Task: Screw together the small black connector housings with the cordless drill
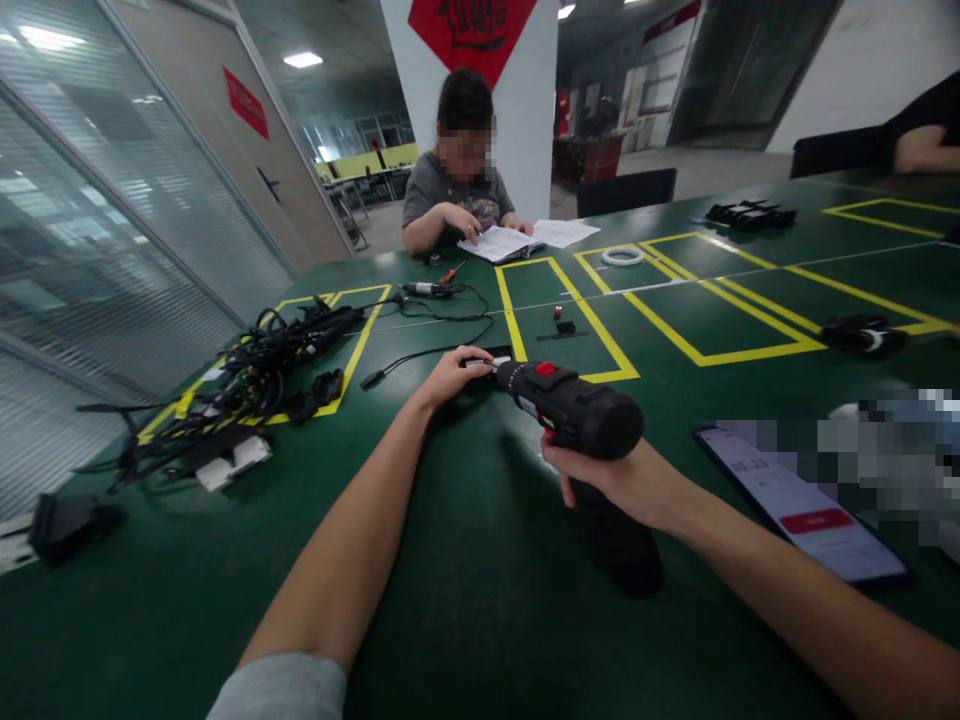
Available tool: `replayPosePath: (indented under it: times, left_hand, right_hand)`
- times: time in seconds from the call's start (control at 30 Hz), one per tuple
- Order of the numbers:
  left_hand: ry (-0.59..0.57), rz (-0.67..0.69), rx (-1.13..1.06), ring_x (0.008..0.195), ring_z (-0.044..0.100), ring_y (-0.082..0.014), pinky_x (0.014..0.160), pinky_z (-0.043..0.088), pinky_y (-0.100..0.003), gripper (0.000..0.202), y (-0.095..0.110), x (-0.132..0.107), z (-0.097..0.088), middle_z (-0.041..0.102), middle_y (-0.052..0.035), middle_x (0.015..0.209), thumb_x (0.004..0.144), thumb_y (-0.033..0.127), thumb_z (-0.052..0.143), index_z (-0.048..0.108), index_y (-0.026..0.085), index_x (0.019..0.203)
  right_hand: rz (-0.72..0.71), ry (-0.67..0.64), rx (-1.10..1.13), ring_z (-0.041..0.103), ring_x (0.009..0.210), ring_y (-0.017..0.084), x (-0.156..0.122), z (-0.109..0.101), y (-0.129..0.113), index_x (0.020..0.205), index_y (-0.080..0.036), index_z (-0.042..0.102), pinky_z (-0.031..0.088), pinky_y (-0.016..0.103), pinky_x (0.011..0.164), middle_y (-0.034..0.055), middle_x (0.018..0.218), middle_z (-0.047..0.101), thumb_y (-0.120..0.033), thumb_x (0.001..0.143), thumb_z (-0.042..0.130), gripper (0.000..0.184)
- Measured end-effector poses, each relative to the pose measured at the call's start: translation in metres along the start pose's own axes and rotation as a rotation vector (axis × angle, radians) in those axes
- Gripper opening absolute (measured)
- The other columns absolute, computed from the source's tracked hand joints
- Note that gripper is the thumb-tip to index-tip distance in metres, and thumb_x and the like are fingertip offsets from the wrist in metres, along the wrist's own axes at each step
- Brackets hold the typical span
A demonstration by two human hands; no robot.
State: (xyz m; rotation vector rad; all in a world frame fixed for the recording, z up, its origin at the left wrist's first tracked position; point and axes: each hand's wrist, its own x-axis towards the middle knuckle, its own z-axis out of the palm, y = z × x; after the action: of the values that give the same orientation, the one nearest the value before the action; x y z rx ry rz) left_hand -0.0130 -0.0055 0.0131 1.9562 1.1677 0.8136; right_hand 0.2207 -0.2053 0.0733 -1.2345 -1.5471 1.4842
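My right hand [600, 470] is wrapped round the handle of a black and red cordless drill [570, 400], a finger by its red trigger. The drill's chuck points away from me, toward a small dark box-shaped part [480, 380] on the table. Resting on that part is my left hand [454, 375], its fingers pressed to the near-left side beside the drill's tip. Whatever the bit touches is hidden behind the chuck and fingers. A black cable [420, 355] with a plug end lies just left of my left hand.
Tangled black cables [262, 370] lie at the left on the green table [465, 620]. A phone [802, 500] lies right of my forearm. Across the table a person [457, 190] leans over papers [499, 243]. Further right are a white ring-shaped roll [622, 257] and black parts [750, 214].
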Motion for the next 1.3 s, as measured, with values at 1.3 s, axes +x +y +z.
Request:
replayPosePath:
  times: [1.3]
  left_hand:
    - [0.006, -0.008, -0.037, 0.103, 0.059, -0.0236, 0.1, 0.042, -0.039, 0.03, 0.0025, -0.0024, -0.0005, 0.069, -0.0063, 0.109, 0.071, 0.035, 0.068, 0.073, 0.019, 0.097]
  right_hand:
    - [-0.019, -0.007, 0.021, 0.061, 0.056, 0.017, -0.0011, -0.0004, 0.0032, 0.092, -0.019, 0.057, 0.046, 0.036, 0.067, -0.002, 0.06, 0.063, -0.033, 0.083, 0.065, 0.018]
